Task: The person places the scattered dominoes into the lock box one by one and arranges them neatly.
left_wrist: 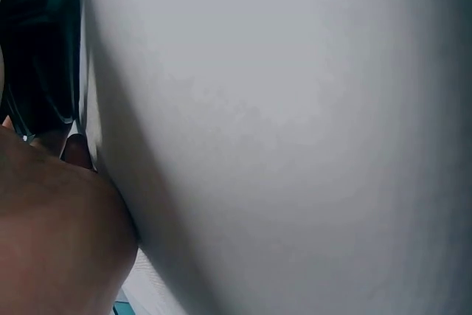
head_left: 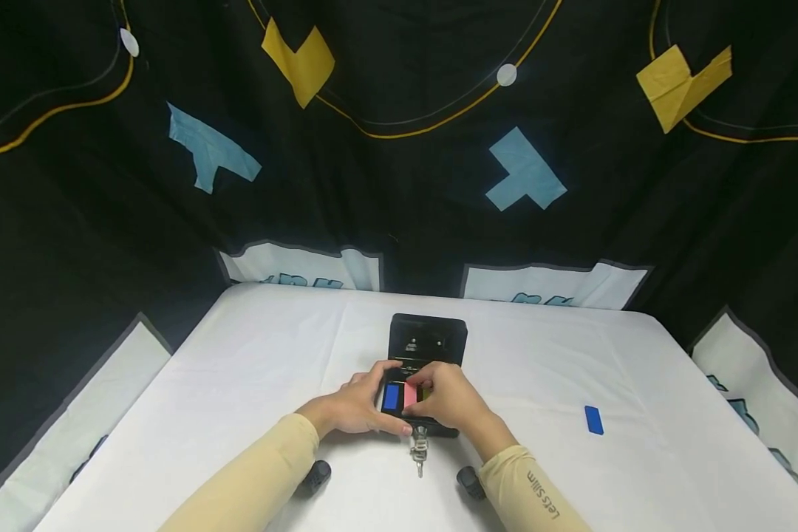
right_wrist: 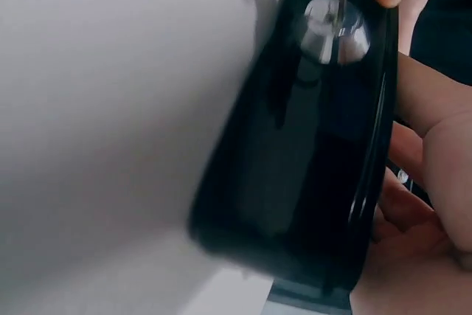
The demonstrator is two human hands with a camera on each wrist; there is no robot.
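A small black cash box (head_left: 447, 340) stands on the white table with its lid raised. My left hand (head_left: 354, 405) grips it from the left, thumb at the front edge and fingers at the back corner. Over the open box, my right hand (head_left: 451, 397) pinches a pink block (head_left: 409, 394) between thumb and fingers. To its left, a blue block (head_left: 391, 397) lies inside the box. Something yellowish shows partly under the right hand. Keys (head_left: 420, 447) hang from the front lock (right_wrist: 324, 23), which the right wrist view shows close up.
Another blue block (head_left: 594, 420) lies on the white table (head_left: 532, 355) to the right. Dark knob-like objects (head_left: 316, 475) sit beside both forearms. Behind the table hangs a black cloth (head_left: 399, 199) with coloured shapes.
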